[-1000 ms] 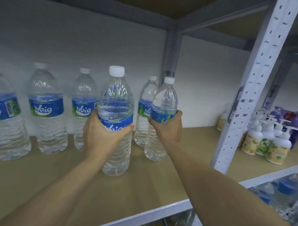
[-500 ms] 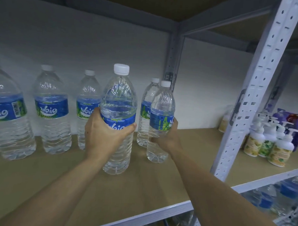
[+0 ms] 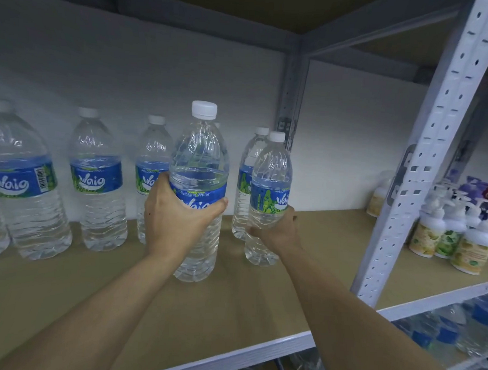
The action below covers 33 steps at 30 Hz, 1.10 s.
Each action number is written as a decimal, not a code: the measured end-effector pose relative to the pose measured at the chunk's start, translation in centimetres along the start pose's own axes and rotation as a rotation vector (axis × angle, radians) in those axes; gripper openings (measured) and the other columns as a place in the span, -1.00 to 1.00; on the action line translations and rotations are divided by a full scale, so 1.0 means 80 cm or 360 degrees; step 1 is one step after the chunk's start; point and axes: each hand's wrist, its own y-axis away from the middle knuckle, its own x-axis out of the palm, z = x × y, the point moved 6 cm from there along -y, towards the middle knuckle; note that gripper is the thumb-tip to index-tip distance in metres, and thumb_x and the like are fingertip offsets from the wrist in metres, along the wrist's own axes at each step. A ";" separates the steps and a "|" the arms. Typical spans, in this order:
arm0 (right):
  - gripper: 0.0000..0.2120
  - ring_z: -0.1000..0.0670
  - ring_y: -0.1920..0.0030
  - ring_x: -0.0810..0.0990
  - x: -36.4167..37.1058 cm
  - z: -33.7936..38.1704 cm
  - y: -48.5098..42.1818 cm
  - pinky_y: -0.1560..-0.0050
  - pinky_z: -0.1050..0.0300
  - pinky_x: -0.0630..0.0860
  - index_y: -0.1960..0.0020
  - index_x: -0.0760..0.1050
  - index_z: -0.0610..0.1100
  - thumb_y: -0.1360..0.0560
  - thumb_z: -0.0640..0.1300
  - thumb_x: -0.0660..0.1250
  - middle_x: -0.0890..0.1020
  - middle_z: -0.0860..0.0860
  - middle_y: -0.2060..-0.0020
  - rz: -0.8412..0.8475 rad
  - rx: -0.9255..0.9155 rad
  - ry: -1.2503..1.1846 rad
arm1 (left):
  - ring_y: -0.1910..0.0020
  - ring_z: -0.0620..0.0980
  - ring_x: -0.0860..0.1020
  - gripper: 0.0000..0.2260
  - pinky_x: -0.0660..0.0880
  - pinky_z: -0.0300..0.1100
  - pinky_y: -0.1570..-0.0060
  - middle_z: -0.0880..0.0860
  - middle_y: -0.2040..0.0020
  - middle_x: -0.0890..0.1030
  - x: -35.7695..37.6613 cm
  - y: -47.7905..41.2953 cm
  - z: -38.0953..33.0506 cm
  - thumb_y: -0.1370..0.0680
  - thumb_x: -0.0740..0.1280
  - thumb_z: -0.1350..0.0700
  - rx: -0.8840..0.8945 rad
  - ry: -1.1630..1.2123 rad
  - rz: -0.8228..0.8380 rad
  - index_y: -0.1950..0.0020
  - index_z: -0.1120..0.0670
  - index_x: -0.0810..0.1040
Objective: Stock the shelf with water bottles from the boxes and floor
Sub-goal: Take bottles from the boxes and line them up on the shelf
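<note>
Water bottles point(image 3: 96, 178) with white caps are shown upright in a row along the back of the wooden shelf point(image 3: 231, 318), each filled with clear water. In front of the row, a larger bottle point(image 3: 199, 155) is grasped around its blue label by the left hand point(image 3: 174, 212); whether its base touches the shelf cannot be told. Just to its right, a smaller bottle point(image 3: 270, 172) is gripped below the label by the right hand point(image 3: 277, 231). A white brand word, seemingly "Waio", is printed on the blue-and-green labels. "Drinking Water" is legible on the larger bottle, and a barcode is seen on the leftmost label. Pump bottles point(image 3: 453, 236) with yellow and green labels are grouped beyond the perforated upright point(image 3: 423, 153); their writing is too small to be read.
</note>
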 end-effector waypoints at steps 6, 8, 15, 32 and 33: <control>-0.03 -0.10 -0.30 0.43 -0.003 0.001 0.004 -0.21 -0.04 0.48 -0.39 0.21 -0.10 -0.16 0.07 0.66 0.37 -0.05 -0.27 -0.0134 -0.0019 0.0016 | -0.08 -0.02 0.51 -0.34 0.47 -0.11 -0.06 -0.05 -0.04 0.54 0.005 0.000 0.004 -0.17 0.59 -0.17 -0.0030 -0.0025 0.0020 -0.15 0.00 0.43; -0.04 -0.13 -0.28 0.45 0.000 0.001 0.008 -0.19 -0.07 0.48 -0.39 0.20 -0.09 -0.17 0.08 0.65 0.36 -0.05 -0.26 -0.0173 -0.0025 0.0043 | -0.06 -0.07 0.46 -0.34 0.43 -0.14 -0.04 -0.07 -0.04 0.52 0.009 0.002 0.003 -0.19 0.59 -0.16 -0.0038 -0.0032 0.0043 -0.17 0.01 0.43; 0.01 -0.10 -0.32 0.42 0.005 -0.006 0.008 -0.21 -0.14 0.49 -0.45 0.14 -0.02 -0.18 0.15 0.61 0.33 -0.01 -0.29 -0.0153 -0.0047 0.0076 | -0.04 -0.12 0.42 -0.33 0.39 -0.19 -0.03 -0.10 -0.03 0.49 0.021 0.007 0.005 -0.18 0.60 -0.15 -0.0057 0.0000 0.0055 -0.17 -0.02 0.41; -0.27 -0.05 -0.44 0.30 0.005 -0.094 0.055 -0.52 -0.19 -0.01 -0.45 0.30 -0.06 -0.50 0.43 0.06 0.41 0.02 -0.36 0.0336 -0.0427 0.1106 | -0.01 -0.06 0.49 -0.35 0.45 -0.16 -0.02 -0.04 -0.02 0.55 0.061 -0.005 0.009 -0.16 0.58 -0.17 -0.0008 0.0004 0.0070 -0.12 0.00 0.42; -0.29 -0.03 -0.43 0.31 0.005 -0.095 0.057 -0.53 -0.16 0.01 -0.45 0.31 -0.06 -0.51 0.41 0.06 0.42 0.03 -0.36 0.0318 -0.0425 0.1073 | -0.04 -0.04 0.51 -0.34 0.48 -0.12 -0.06 -0.03 -0.03 0.56 0.065 -0.007 0.009 -0.15 0.58 -0.18 -0.0007 -0.0002 0.0067 -0.13 0.01 0.42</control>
